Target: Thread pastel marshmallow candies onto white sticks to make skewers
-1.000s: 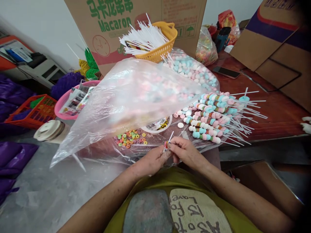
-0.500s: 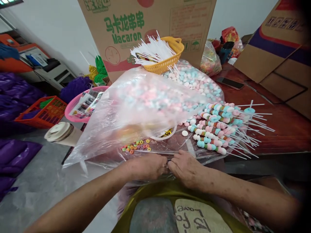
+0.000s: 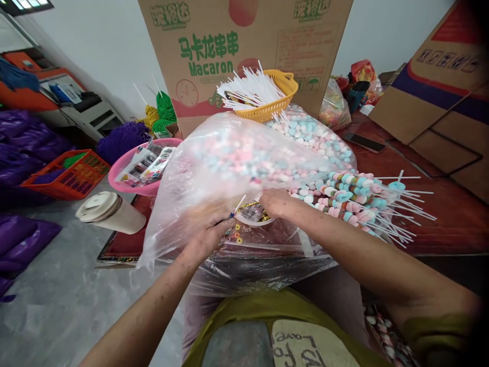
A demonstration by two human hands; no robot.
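Note:
My left hand (image 3: 216, 216) is partly veiled by the clear plastic bag (image 3: 171, 204). Its fingers appear closed on a thin white stick (image 3: 240, 204) with a small blue-and-dark bit at its lower end. A white bowl (image 3: 248, 222) holding gold twist ties (image 3: 264, 216) sits to the right of that hand. Over the bowl's right rim, my right hand (image 3: 274, 203) bends downward with its fingertips hidden. Colored cereal rings (image 3: 237, 235) lie below the bowl. Skewers of pink, white and blue candies (image 3: 349, 196) are piled to the right.
A yellow basket (image 3: 267, 109) of white sticks rests on a big bag of candies (image 3: 305, 132), before a cardboard box (image 3: 248, 51). At the left are a pink basket (image 3: 114, 176) of packets and a lidded cup (image 3: 122, 216). A phone (image 3: 364, 142) lies to the right.
My hands have parted from the front table edge, where they were together. The left went up and left under the plastic; the right went up to the bowl. The view shifted slightly.

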